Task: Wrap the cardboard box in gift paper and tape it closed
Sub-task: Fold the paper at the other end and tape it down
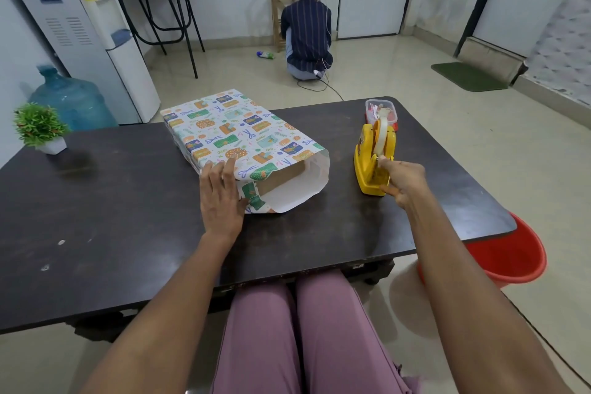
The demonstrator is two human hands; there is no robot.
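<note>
Near the surface's [128,208] middle lies the box [289,174], sleeved in gift paper [230,128] printed with presents and scissors, its near end unsealed. Left hand [220,198] presses flat on the paper's near corner, grip released. Right hand [404,181] pinches tape at the yellow tape dispenser [367,166] toward the right edge. No writing is readable.

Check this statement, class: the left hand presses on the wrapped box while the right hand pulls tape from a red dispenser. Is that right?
One detail is wrong: the dispenser is yellow, not red. The head view shows the left hand pressing on the wrapped box while the right hand pulls tape from it.
</note>
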